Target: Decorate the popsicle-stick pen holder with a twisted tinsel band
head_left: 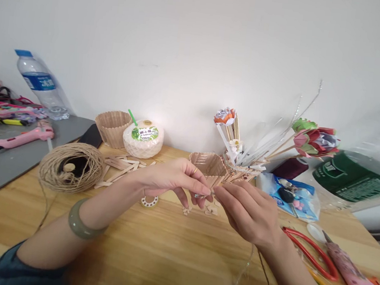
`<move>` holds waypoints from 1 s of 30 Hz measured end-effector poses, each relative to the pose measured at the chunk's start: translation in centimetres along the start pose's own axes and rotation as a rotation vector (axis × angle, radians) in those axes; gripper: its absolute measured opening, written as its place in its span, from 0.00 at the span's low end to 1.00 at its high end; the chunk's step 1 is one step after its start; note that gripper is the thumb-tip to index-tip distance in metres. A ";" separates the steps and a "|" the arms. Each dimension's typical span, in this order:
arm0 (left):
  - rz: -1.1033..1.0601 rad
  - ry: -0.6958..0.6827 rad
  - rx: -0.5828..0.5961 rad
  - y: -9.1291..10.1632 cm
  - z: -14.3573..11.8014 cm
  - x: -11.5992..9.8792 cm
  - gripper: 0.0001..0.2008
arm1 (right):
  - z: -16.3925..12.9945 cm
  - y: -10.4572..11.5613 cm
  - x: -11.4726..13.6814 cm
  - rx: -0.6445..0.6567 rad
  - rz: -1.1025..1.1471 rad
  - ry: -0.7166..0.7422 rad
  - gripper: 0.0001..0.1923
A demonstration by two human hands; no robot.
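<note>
At far left a water bottle (40,83) stands above a pink glue gun (26,137). Nearer, a jute twine ball (72,167) sits on the wooden table (150,252), with a coconut drink (143,138) behind it. At centre, the left hand (168,180) and right hand (249,211) meet, fingertips pinched together on a small piece too tiny to identify, just in front of a popsicle-stick basket (210,164). Red-handled scissors (314,257) lie at right.
</note>
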State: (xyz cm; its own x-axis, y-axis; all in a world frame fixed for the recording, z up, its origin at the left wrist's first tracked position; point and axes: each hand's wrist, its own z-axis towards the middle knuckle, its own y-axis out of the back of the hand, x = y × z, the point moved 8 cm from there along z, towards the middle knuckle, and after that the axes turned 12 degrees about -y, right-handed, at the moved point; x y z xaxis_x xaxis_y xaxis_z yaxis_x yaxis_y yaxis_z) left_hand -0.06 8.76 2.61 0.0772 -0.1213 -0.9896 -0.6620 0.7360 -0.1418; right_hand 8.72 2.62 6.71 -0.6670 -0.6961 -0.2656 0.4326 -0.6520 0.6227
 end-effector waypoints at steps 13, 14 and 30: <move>-0.020 -0.288 -0.340 0.9 0.4 -1.2 0.13 | 0.1 0.6 -1.4 -0.069 -0.046 -0.188 0.09; -0.063 -0.318 -0.359 0.9 0.5 -1.1 0.13 | 0.2 0.8 -1.5 -0.090 -0.033 -0.235 0.08; -0.016 -0.268 -0.369 0.5 0.3 -0.2 0.06 | 0.9 0.7 -4.0 0.090 0.593 -0.733 0.03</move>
State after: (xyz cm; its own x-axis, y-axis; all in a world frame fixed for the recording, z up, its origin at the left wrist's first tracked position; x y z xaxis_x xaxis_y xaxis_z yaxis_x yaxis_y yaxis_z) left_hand -0.22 9.35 2.78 0.2476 0.0812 -0.9655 -0.8767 0.4430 -0.1876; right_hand 11.10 5.23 8.84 -0.5810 -0.5249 0.6220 0.7956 -0.2053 0.5699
